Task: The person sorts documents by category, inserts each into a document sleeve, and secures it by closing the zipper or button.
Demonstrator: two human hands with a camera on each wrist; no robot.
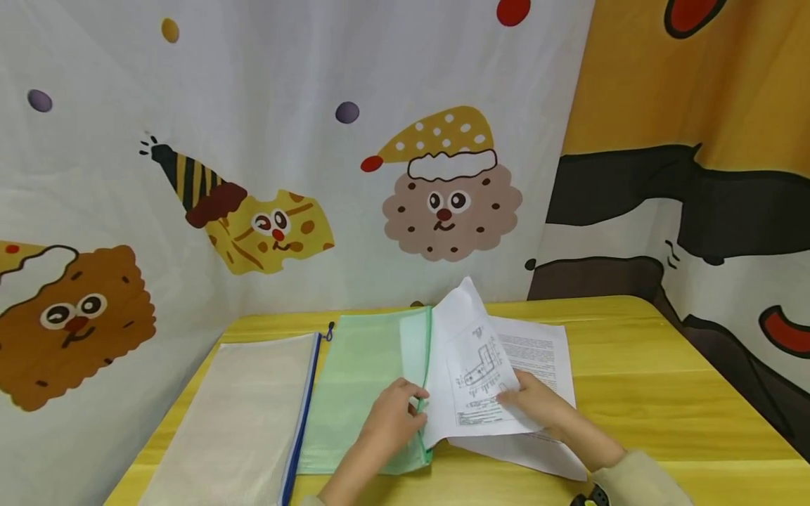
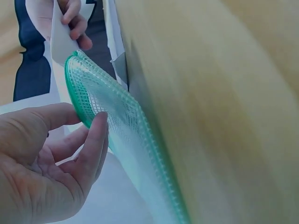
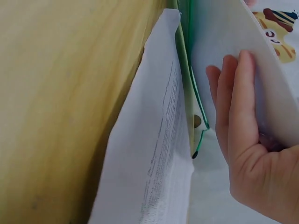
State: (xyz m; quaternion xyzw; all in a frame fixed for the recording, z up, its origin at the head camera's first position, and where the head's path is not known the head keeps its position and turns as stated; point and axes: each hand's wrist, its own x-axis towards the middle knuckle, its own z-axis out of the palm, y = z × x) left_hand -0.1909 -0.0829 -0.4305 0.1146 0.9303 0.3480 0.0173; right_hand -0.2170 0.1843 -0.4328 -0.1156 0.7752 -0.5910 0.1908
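Note:
A green mesh zipper pouch (image 1: 361,379) lies on the table, its opening facing right. My left hand (image 1: 392,422) pinches the green edge of that opening between thumb and fingers; the left wrist view shows the mesh side (image 2: 100,95) lifted at the corner. In my right hand (image 1: 541,404) is a sheaf of paper (image 1: 452,379) with a line drawing on top, thumb above and fingers underneath. The sheaf's left edge meets the pouch opening, and its far corner sticks up. Pale paper shows through the pouch near the opening.
Another printed sheet (image 1: 531,344) lies on the yellow wood-grain table (image 1: 664,393), partly under the held paper. A whitish zipper pouch (image 1: 240,407) with a blue zipper lies at the left. Behind the table hangs a cartoon-printed curtain (image 1: 285,91).

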